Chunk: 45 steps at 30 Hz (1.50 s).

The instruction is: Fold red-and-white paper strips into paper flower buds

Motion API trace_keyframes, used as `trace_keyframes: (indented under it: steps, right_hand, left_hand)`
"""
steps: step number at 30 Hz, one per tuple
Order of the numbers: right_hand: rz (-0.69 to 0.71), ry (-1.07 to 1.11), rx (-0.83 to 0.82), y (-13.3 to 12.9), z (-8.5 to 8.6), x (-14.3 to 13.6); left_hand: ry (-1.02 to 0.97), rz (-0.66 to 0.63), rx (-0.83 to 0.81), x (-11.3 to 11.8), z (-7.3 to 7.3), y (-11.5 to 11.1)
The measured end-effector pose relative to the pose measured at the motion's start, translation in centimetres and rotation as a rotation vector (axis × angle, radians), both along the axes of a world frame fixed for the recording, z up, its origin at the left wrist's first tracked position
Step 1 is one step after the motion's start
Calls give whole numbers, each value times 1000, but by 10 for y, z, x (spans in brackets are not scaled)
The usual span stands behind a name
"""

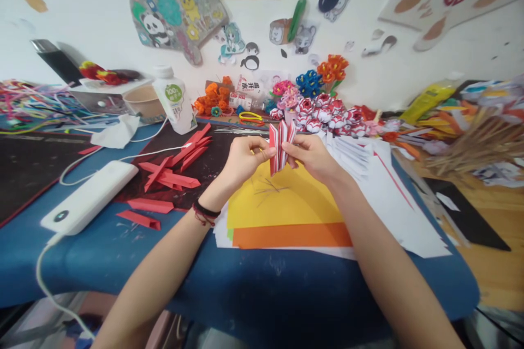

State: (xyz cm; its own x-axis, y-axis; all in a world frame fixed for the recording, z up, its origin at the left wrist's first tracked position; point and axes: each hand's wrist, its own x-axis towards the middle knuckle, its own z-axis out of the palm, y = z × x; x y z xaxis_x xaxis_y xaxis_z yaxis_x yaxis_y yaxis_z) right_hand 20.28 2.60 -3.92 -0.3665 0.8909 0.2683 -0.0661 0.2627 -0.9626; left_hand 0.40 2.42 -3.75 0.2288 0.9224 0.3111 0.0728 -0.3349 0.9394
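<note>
In the head view, the left hand (248, 155) and right hand (308, 155) are both pinching a pleated red-and-white paper piece (279, 147), left thumb on one side, right on the other. It's held up roughly dead center, the clock's middle here. Yellow sheet (286, 204) sits at six o'clock, with an orange strip (290, 235) showing further down. Loose red folded strips (176, 179) lie around nine, white bottle (173, 102) at ten, striped paper flowers (323, 112) near two.
</note>
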Motion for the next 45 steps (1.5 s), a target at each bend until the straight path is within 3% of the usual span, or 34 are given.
trace_keyframes:
  steps: [11,22,26,32,39,42,45]
  right_hand:
    - [24,-53,4,-4,5,1]
    - [75,-95,-27,-5,8,8]
    - [79,-80,-31,-4,7,9]
    - [80,43,-43,-3,2,5]
    - [-26,83,10,-5,3,-5]
    - [-46,84,31,-5,2,-6]
    - [-15,95,36,-3,0,-5]
  left_hand:
    - [35,-44,-3,-2,-1,2]
    - [166,105,142,-2,1,0]
    - [73,34,101,0,1,-1]
    - [-192,-59,-109,10,0,-7]
    - [-163,146,15,13,-5,-8]
    - [-135,134,38,11,-6,-7]
    - [-169,30,5,8,-2,-5]
